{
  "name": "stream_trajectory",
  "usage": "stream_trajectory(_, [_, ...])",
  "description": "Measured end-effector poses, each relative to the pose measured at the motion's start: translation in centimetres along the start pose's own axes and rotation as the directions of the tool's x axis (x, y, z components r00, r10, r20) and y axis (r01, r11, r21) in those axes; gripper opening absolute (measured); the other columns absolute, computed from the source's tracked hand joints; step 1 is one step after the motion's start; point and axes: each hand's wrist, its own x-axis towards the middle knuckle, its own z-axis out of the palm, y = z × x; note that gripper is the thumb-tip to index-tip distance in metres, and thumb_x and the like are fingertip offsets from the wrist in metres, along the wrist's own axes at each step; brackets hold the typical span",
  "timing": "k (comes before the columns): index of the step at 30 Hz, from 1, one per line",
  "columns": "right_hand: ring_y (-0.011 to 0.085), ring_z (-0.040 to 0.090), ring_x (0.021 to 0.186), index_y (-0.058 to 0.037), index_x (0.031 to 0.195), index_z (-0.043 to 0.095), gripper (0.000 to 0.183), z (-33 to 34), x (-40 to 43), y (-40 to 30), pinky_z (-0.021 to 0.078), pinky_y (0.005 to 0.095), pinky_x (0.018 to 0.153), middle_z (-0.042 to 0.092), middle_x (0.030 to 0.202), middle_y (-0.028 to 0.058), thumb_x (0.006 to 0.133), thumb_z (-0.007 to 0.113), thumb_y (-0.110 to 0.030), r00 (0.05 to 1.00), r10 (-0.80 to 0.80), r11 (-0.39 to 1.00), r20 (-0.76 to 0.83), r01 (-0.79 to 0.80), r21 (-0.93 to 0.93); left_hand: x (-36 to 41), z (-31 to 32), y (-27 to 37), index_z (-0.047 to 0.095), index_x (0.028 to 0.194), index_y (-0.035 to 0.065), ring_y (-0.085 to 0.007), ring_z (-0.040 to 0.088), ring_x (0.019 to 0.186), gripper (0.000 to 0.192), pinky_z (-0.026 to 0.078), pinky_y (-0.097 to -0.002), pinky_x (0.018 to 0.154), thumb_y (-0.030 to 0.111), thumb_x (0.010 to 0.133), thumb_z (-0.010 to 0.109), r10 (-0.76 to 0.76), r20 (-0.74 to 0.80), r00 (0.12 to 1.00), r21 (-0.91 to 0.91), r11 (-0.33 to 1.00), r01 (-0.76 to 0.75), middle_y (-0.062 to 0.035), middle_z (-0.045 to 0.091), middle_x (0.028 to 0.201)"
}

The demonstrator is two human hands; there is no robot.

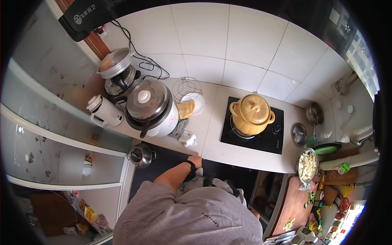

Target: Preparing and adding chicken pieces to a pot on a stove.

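Note:
My left hand (pixel 195 159), with a dark band on its wrist, is at the front edge of the white countertop (pixel 211 150); whether its fingers hold anything cannot be seen. Just beyond it lies a crumpled white packet (pixel 187 138), beside a grey cloth (pixel 178 129). Of my right hand only a small bit of skin (pixel 254 214) shows by my right side; the rest is hidden behind my body. A lidded yellow ceramic pot (pixel 253 113) stands on a burner of the black glass hob (pixel 277 139). A yellow cloth (pixel 186 109) partly covers a white plate (pixel 200 104).
Left on the counter are a large cooker topped by a lidded pan (pixel 148 101) and a white jug (pixel 105 111). A wire rack (pixel 183 87) stands near the wall. Rightward are a bowl of cut pale food (pixel 307 165), a metal lid (pixel 299 134) and a wooden cutting board (pixel 291 205).

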Motion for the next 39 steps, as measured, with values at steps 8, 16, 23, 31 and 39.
stream_trajectory(8, [0.03, 0.064, 0.074, -0.0047, 0.102, 0.06, 0.022, 3.8, -2.4, -5.2, 0.0544, 0.0419, 0.062, 0.061, 0.083, 0.0134, 0.081, 0.058, -0.011, 0.991, -0.114, 0.88, 0.066, 0.132, -0.456, 0.1, 0.4, 0.1, 0.065, 0.1, 0.006, -0.0386, 0.059, 0.096, 0.028, 0.048, -0.0469, 0.085, 0.021, 0.077, 0.057, 0.027, -0.012, 1.0, 0.036, 0.999, -0.026, -0.0238, 0.043, 0.126])
stream_trajectory(16, [0.0294, 0.063, 0.08, -0.006, 0.103, 0.062, 0.023, 6.8, -2.7, -6.7, 0.0533, 0.0399, 0.068, 0.062, 0.09, 0.0126, 0.082, 0.059, -0.014, 0.948, -0.19, 0.514, 0.257, 0.319, -0.797, 0.0, 0.4, 0.0, 0.065, 0.102, 0.0021, -0.0391, 0.058, 0.099, 0.031, 0.046, -0.0505, 0.084, 0.018, 0.078, 0.054, 0.034, 0.003, 0.999, 0.016, 0.999, -0.034, -0.0236, 0.043, 0.126])
stream_trajectory(23, [0.0289, 0.063, 0.086, -0.0072, 0.104, 0.063, 0.025, 7.4, -3.3, -7.6, 0.0523, 0.0381, 0.072, 0.062, 0.095, 0.0118, 0.082, 0.059, -0.017, 0.912, -0.185, 0.332, 0.366, 0.409, -0.85, -0.1, 0.5, 0.0, 0.062, 0.101, 0.0001, -0.0405, 0.059, 0.096, 0.031, 0.048, -0.0488, 0.083, 0.018, 0.077, 0.055, 0.038, -0.046, 0.998, 0.005, 0.999, -0.037, -0.0266, 0.045, 0.124])
stream_trajectory(31, [0.0283, 0.062, 0.092, -0.0085, 0.106, 0.064, 0.027, 7.6, -4.1, -8.1, 0.0512, 0.0361, 0.078, 0.063, 0.102, 0.0109, 0.082, 0.059, -0.021, 0.86, -0.174, 0.17, 0.48, 0.506, -0.846, 0.4, 0.5, 0.4, 0.063, 0.106, -0.0028, -0.0415, 0.058, 0.097, 0.032, 0.044, -0.0528, 0.085, 0.015, 0.083, 0.051, 0.032, -0.006, 0.999, 0.0, 0.999, -0.032, -0.0262, 0.043, 0.128])
stream_trajectory(39, [0.0277, 0.061, 0.099, -0.0099, 0.107, 0.065, 0.029, 6.6, -5.2, -7.9, 0.0501, 0.034, 0.083, 0.063, 0.108, 0.0101, 0.083, 0.059, -0.024, 0.758, -0.173, 0.025, 0.629, 0.641, -0.767, 0.6, 0.4, 0.3, 0.061, 0.11, -0.0026, -0.0431, 0.057, 0.099, 0.035, 0.043, -0.0538, 0.086, 0.015, 0.082, 0.05, 0.044, 0.011, 0.999, -0.02, 0.999, -0.043, -0.0276, 0.042, 0.128])
